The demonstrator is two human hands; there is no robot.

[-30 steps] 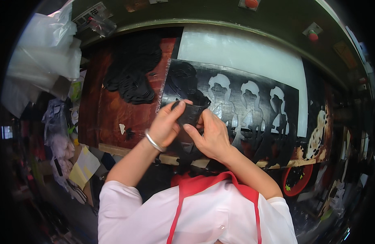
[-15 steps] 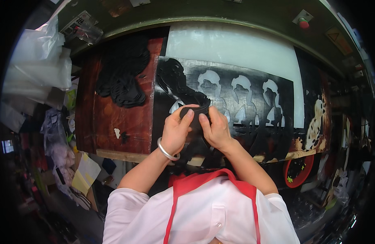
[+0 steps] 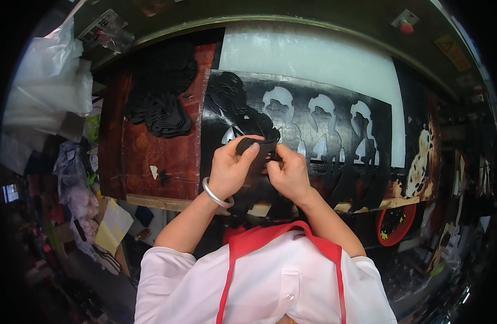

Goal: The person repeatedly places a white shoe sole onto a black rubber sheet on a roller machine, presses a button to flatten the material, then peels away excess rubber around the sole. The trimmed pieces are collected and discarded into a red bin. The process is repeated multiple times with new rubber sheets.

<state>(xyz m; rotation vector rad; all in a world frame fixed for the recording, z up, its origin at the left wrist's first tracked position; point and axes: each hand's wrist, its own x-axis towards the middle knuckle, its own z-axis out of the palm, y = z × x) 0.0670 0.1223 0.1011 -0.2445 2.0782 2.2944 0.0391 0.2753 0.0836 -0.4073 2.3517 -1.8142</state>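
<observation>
My left hand [image 3: 230, 168] grips a bent black sheet piece [image 3: 256, 157], its thumb pressed on top. Close beside it, my right hand [image 3: 290, 176] is closed at the piece's right edge, with its fingertips partly hidden. Just beyond my hands, a heap of black cut pieces [image 3: 230, 96] lies on the black sheet [image 3: 248, 79]. Curved shapes are cut out of that sheet, and a pale surface shows through the openings. A larger stack of black cut pieces [image 3: 161, 112] rests to the left on the reddish-brown board [image 3: 143, 156].
Behind the sheet lies a pale white board [image 3: 313, 47]. A red button [image 3: 405, 27] sits on the green machine frame at the far right. Clear plastic bags [image 3: 51, 81] hang at the left. A red basin [image 3: 398, 236] stands below the table's right front edge.
The black piece is now folded more upright between my hands. My right hand's thumb and fingers have curled and shifted slightly down. The view has shifted a little.
</observation>
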